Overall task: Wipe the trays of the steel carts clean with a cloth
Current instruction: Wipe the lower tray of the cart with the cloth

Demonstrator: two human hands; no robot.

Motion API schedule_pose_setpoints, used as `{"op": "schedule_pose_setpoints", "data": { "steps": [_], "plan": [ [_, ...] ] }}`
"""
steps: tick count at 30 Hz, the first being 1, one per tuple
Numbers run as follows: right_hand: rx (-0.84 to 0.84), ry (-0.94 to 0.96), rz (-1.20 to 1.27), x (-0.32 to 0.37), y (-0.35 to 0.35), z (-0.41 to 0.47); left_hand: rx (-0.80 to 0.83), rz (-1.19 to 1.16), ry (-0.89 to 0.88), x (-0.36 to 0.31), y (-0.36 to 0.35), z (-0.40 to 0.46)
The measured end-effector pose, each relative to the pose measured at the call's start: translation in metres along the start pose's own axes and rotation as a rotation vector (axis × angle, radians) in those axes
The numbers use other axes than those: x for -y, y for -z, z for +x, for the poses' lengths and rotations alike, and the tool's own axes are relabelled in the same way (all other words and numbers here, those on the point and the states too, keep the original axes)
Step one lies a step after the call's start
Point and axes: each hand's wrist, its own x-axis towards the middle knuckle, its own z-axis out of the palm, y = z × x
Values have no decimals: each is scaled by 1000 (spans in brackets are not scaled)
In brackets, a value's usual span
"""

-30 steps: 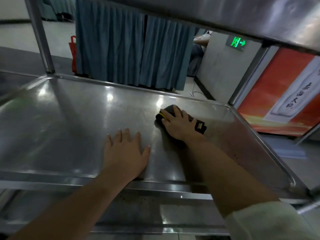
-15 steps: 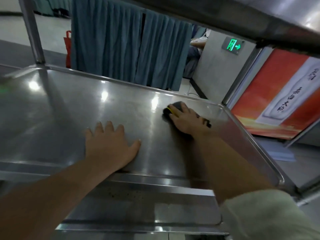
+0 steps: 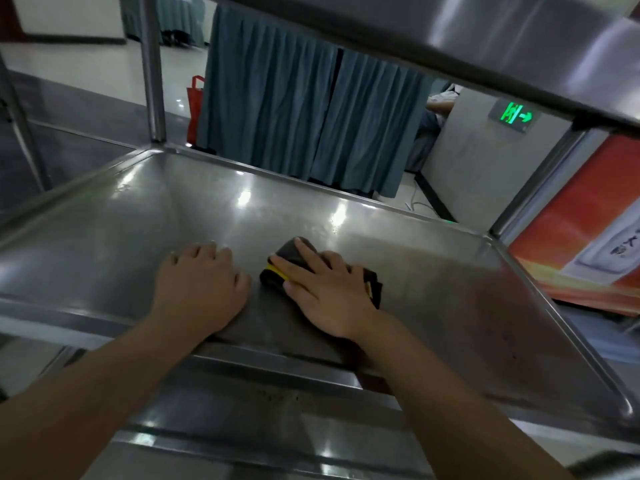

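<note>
A steel cart's middle tray (image 3: 104, 244) fills the view, shiny with light reflections. A dark folded cloth with a yellow stripe (image 3: 289, 259) lies near the tray's middle. My right hand (image 3: 329, 292) presses flat on top of the cloth with fingers spread and straight. My left hand (image 3: 201, 285) rests palm down on the bare steel just left of the cloth, fingers slightly bent at the tips. Dark specks mark the tray's right side (image 3: 498, 327).
The cart's upper tray (image 3: 485, 39) hangs overhead. A lower tray (image 3: 277, 427) shows beneath the front rim. An upright post (image 3: 152, 71) stands at the far left corner. Blue curtains (image 3: 304, 112), a red bag (image 3: 195, 102) and a red poster (image 3: 581, 230) lie beyond.
My right hand has slid the cloth from the far right part of the tray toward the middle, close to my left hand. The left hand stayed flat on the tray.
</note>
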Motion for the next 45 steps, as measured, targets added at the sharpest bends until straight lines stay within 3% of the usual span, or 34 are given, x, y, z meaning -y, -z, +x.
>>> {"op": "schedule_pose_setpoints", "data": {
  "steps": [4, 8, 13, 16, 21, 26, 28, 31, 34, 37, 40, 43, 45],
  "plan": [
    [2, -42, 24, 29, -2, 71, -15, -23, 11, 14, 1, 1],
    [22, -158, 31, -7, 3, 110, 16, -27, -1, 25, -1, 5],
    [-9, -451, 36, -113, 8, 59, 72, -24, -15, 29, 0, 6],
    [14, -532, 50, -132, 7, 14, 132, -3, -34, 27, 7, 6],
    [7, -438, 41, -76, 4, -48, 190, 10, -86, 9, 14, 10],
    [-82, -272, -3, -59, 3, -106, 227, -162, -306, -80, 7, 0],
    [-107, -363, 2, -97, 8, -133, 232, -111, -343, -105, 7, -7],
    [-84, -699, 7, -171, 13, -173, 213, 19, -343, -113, 4, -16],
    [-51, -876, 27, -198, 10, -182, 231, 29, -326, -120, 4, -14],
    [-65, -850, 14, -181, 5, -170, 262, 22, -313, -149, 4, -4],
    [-95, -631, -29, -158, -2, -168, 295, 28, -349, -180, -2, 8],
    [-97, -391, 16, -163, 2, -179, 225, -25, -379, -182, -12, 19],
    [-81, -392, 50, -193, 11, -186, 165, -57, -396, -176, -19, 19]
  ]
}}
